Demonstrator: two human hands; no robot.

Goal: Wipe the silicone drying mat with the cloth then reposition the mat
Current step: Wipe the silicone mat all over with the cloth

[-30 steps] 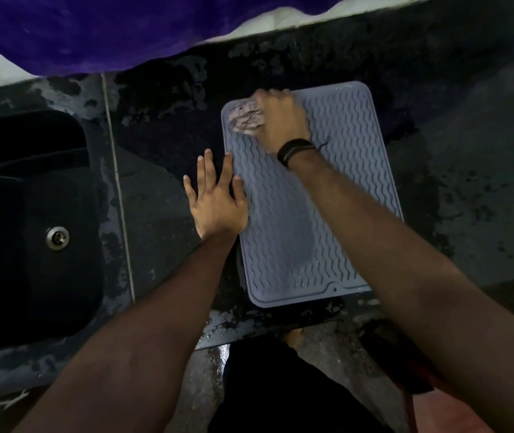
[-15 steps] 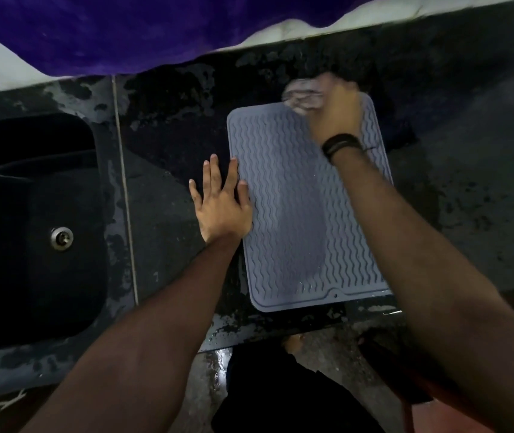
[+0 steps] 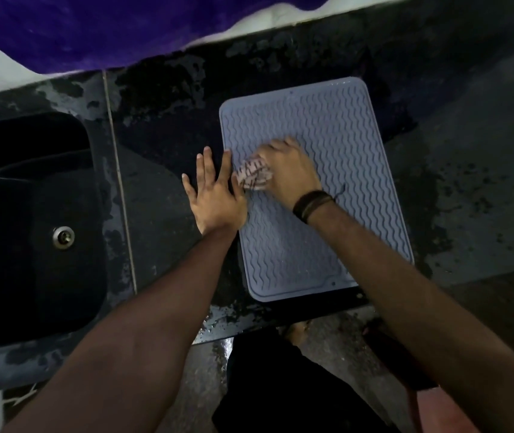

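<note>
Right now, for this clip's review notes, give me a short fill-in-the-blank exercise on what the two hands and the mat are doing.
1. The right hand presses a crumpled ____ against the mat.
2. The left hand lies flat with fingers spread at the mat's ____ edge.
3. The sink sits to the ____ of the mat.
4. A dark band circles the ____ wrist.

Missing words: cloth; left; left; right

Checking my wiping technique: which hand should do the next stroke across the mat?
Right hand: it already grips the cloth on the mat. The left hand lies flat, steadying the mat's left edge.
</note>
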